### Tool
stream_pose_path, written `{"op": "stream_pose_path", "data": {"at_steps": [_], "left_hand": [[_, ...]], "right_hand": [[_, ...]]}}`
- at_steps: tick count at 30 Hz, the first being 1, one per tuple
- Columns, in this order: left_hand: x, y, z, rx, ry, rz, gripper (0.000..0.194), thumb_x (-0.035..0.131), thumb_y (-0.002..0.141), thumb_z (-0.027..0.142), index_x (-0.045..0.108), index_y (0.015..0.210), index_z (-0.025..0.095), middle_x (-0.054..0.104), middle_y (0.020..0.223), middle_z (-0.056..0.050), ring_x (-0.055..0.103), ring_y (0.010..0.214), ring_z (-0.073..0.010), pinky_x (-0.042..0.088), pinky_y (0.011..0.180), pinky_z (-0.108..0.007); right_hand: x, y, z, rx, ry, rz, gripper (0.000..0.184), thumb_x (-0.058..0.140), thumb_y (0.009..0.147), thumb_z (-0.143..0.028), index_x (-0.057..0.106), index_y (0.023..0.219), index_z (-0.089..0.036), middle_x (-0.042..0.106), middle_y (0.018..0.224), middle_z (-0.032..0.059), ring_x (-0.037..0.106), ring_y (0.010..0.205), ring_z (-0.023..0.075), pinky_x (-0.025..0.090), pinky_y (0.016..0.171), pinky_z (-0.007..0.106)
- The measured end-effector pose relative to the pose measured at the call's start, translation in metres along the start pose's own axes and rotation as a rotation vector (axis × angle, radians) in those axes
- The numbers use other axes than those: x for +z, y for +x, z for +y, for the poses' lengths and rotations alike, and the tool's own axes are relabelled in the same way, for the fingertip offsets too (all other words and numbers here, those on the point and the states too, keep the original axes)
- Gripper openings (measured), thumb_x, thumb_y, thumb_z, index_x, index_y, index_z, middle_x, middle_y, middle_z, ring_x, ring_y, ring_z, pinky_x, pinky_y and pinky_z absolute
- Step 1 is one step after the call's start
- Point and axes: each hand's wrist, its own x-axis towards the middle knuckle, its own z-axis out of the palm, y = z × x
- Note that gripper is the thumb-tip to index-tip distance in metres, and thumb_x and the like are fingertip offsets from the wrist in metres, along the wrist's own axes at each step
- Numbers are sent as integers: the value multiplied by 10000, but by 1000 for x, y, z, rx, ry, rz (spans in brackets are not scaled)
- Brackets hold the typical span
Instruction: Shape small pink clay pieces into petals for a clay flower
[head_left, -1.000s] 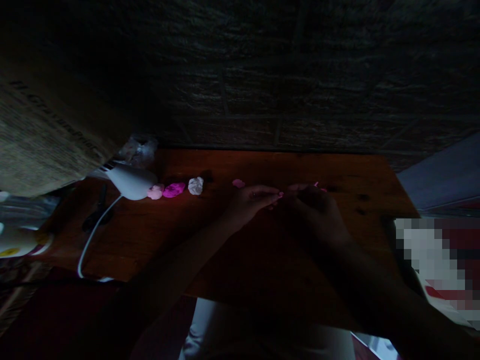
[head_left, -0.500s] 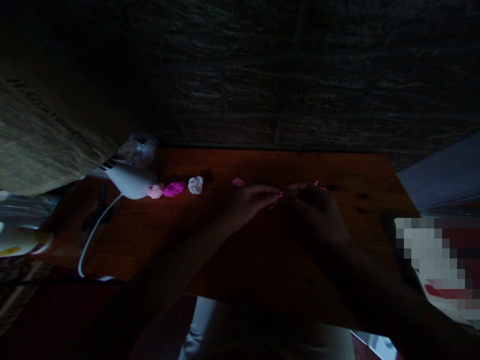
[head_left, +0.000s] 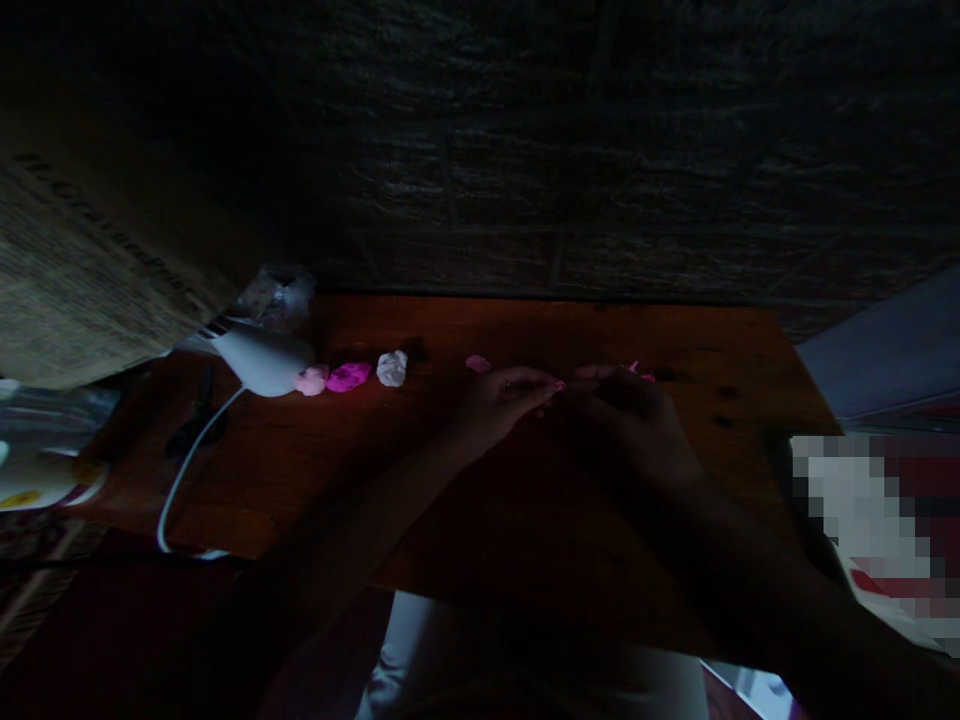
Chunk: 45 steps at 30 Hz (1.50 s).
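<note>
Between the thumb and forefinger of my left hand [head_left: 502, 402] is a small bit of pink modelling clay [head_left: 560, 386]. My right hand [head_left: 634, 410] faces it from the right, its fingers curled and closed in deep shadow. Its fingertips come up against the pink bit; whether they grip anything cannot be made out. A flat pink clay piece [head_left: 478, 363] lies just behind my left hand. Thin bright pink pieces [head_left: 641, 372] show behind my right hand, partly covered by it.
On the wooden table [head_left: 315, 470], leftward, sit a white lump [head_left: 391, 369], a magenta lump [head_left: 349, 377] and a pale pink lump [head_left: 311, 379]. Beside them are a white lamp-like object [head_left: 262, 360] with a cable, clear plastic [head_left: 277, 298] and dark scissors [head_left: 196, 425]. A dark brick-patterned wall [head_left: 510, 180] rises behind.
My right fingertips have moved slightly left, closing the small gap to the pink bit. My left hand stays almost where it was, still pinching the clay.
</note>
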Motion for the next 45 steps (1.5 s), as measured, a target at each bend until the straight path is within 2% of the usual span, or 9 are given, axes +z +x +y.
{"op": "stream_pose_path", "data": {"at_steps": [8,19,24,35,45], "left_hand": [[2,0,0,10,-8,19,334,804,762,422,728,908,132,742,882,-67,675,783,-138,542,713,-275],[3,-2,0,127,100,35,274,755,815,400,734,926,150,761,914,-67,683,767,-129,543,679,-250],[2,-4,1,211,161,36,201,732,846,346,761,931,167,776,976,-80,690,804,-136,548,724,-262],[3,-4,1,271,137,34,148,749,828,278,773,930,175,779,1021,-85,707,878,-154,560,832,-305],[6,-6,-1,357,179,81,129,720,852,293,767,902,184,774,1019,-82,705,955,-167,559,862,-312]], "right_hand": [[0,2,4,-10,-32,8,415,905,651,-436,714,965,-241,795,919,45,750,896,234,584,872,412],[3,1,4,-53,-62,39,381,895,669,-450,722,939,-244,800,956,49,745,925,227,583,883,397],[4,1,4,-75,-59,57,343,903,659,-412,731,909,-252,793,933,39,738,893,215,586,851,378],[7,-1,5,35,86,57,379,920,631,-405,729,922,-256,791,959,23,737,919,211,570,891,378],[10,-2,8,32,114,67,348,915,638,-400,718,889,-262,787,947,22,732,942,223,574,881,385]]}}
